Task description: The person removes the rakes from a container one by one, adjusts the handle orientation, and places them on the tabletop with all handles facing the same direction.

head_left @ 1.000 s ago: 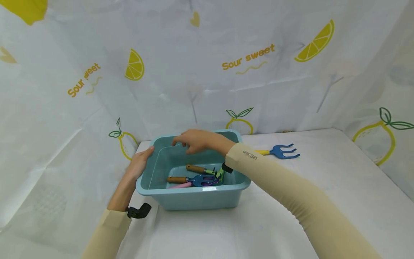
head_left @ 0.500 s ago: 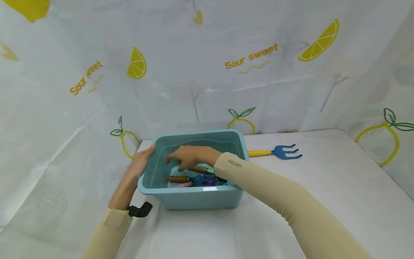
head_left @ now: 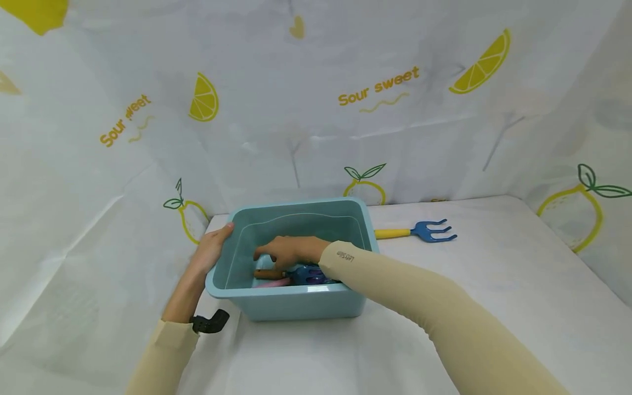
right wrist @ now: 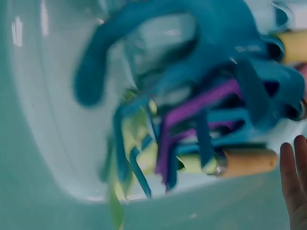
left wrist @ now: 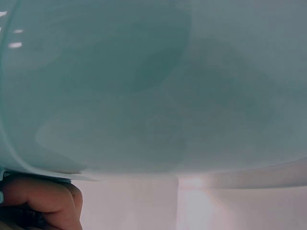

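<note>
In the head view my left hand (head_left: 213,248) grips the left rim of a light blue plastic basin (head_left: 296,303). The left wrist view shows its curled fingers (left wrist: 45,199) beneath the rim. My right hand (head_left: 286,250) reaches down inside the basin, above several small hand rakes. Its fingers (right wrist: 291,182) look fairly straight in the right wrist view, beside the wooden handle of a green rake (right wrist: 247,162), with a small gap showing. A blue rake (head_left: 301,274) with a brown handle and a pink handle (head_left: 274,283) lie nearby. Purple tines (right wrist: 201,103) tangle among them.
Right of the basin, a blue hand rake (head_left: 427,231) with a yellow handle lies on the white-covered table (head_left: 494,263). A white sheet printed with lemons (head_left: 276,109) hangs behind the table and along the sides.
My right hand has come down and slightly left, from above the basin to low inside it, covering the green rake in the head view. My left hand stays on the rim.
</note>
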Tool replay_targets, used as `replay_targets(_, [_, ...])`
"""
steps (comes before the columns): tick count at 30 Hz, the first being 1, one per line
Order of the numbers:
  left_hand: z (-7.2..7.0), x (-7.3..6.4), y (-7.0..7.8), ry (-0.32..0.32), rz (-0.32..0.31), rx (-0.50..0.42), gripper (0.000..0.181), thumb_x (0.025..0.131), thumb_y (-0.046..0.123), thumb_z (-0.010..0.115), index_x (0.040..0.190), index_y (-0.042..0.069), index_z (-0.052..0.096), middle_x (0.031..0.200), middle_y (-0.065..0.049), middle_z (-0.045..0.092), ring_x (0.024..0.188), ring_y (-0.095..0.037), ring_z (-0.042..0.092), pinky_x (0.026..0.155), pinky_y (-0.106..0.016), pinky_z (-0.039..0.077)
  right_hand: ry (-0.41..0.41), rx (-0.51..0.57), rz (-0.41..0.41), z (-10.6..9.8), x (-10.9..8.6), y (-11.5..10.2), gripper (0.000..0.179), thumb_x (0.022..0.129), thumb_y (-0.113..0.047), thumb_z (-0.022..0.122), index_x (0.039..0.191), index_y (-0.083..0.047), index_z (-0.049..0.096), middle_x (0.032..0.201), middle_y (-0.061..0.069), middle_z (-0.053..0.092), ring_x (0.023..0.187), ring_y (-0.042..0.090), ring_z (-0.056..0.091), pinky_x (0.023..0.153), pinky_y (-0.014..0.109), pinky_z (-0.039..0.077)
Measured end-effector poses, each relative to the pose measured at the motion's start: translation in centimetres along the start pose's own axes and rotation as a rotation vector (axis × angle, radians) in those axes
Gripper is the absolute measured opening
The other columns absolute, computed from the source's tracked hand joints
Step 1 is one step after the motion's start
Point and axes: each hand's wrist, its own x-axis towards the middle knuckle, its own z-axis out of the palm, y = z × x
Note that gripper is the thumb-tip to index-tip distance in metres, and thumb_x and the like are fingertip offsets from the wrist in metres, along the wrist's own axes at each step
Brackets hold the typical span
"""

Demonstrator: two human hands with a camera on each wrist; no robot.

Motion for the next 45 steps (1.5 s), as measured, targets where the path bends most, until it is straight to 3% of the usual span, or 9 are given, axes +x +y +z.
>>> replay_targets(3, [0.0, -0.2, 0.0, -0.007, 0.001, 0.001, 0.072, 0.109, 0.055, 0.04, 0.149, -0.004, 0.049, 0.132, -0.023, 0.064, 0.092, -0.008, 0.062, 0.074, -0.025, 0.052, -0.011, 0.003, 0.009, 0.5, 0.2, 0.1, 0.049, 0.101, -0.028, 0.066, 0.148, -0.026, 0.052, 0.117, 0.003, 0.067, 0.098, 0.014, 0.062, 0.081, 0.031, 0.053])
replay_targets(7, [0.2, -0.4, -0.2, -0.015, -0.004, 0.0, 0.073, 0.109, 0.056, 0.038, 0.151, -0.003, 0.047, 0.142, -0.025, 0.058, 0.103, -0.015, 0.063, 0.077, -0.025, 0.052, -0.019, 0.032, 0.023, 0.9, 0.4, 0.4, 0.051, 0.098, -0.021, 0.068, 0.147, -0.026, 0.053, 0.113, 0.002, 0.066, 0.096, 0.013, 0.062, 0.079, 0.031, 0.053])
replay_targets(14, [0.1, -0.4, 0.0, -0.01, 0.027, 0.007, 0.071, 0.109, 0.054, 0.038, 0.149, -0.004, 0.049, 0.138, -0.026, 0.061, 0.097, -0.012, 0.064, 0.075, -0.024, 0.053, -0.032, 0.003, 0.023, 1.4, 0.7, 0.9, 0.049, 0.099, -0.023, 0.067, 0.146, -0.025, 0.054, 0.116, 0.002, 0.067, 0.098, 0.012, 0.062, 0.082, 0.03, 0.052])
replay_targets(26, [0.0, -0.2, 0.1, 0.002, 0.012, 0.023, 0.072, 0.109, 0.054, 0.038, 0.149, -0.004, 0.05, 0.137, -0.025, 0.061, 0.095, -0.009, 0.061, 0.075, -0.024, 0.051, -0.026, -0.018, 0.006, 1.4, 1.0, 1.2, 0.05, 0.101, -0.023, 0.066, 0.149, -0.022, 0.052, 0.121, 0.007, 0.069, 0.104, 0.015, 0.066, 0.088, 0.032, 0.054])
replay_targets(31, [0.0, -0.2, -0.2, -0.006, 0.005, 0.01, 0.071, 0.109, 0.054, 0.038, 0.149, -0.005, 0.05, 0.136, -0.024, 0.062, 0.094, -0.009, 0.061, 0.074, -0.024, 0.051, -0.047, -0.015, 0.025, 1.8, 0.9, 1.3, 0.052, 0.098, -0.02, 0.07, 0.147, -0.027, 0.054, 0.118, 0.004, 0.069, 0.101, 0.012, 0.064, 0.085, 0.03, 0.053])
replay_targets(37, [-0.1, -0.5, -0.2, -0.001, 0.018, 0.021, 0.071, 0.109, 0.055, 0.039, 0.146, -0.005, 0.053, 0.128, -0.021, 0.065, 0.091, -0.008, 0.061, 0.074, -0.025, 0.052, -0.044, -0.03, -0.017, 2.1, 1.3, 1.5, 0.054, 0.096, -0.016, 0.071, 0.147, -0.028, 0.054, 0.12, 0.005, 0.069, 0.102, 0.012, 0.063, 0.083, 0.028, 0.052])
replay_targets(45, [0.1, -0.5, 0.1, -0.011, 0.039, 0.01, 0.071, 0.109, 0.056, 0.038, 0.146, -0.003, 0.054, 0.136, -0.025, 0.063, 0.101, -0.016, 0.064, 0.077, -0.025, 0.053, -0.041, -0.023, -0.014, 2.0, 1.2, 1.5, 0.051, 0.097, -0.014, 0.07, 0.144, -0.027, 0.056, 0.118, 0.006, 0.071, 0.101, 0.012, 0.064, 0.083, 0.026, 0.052])
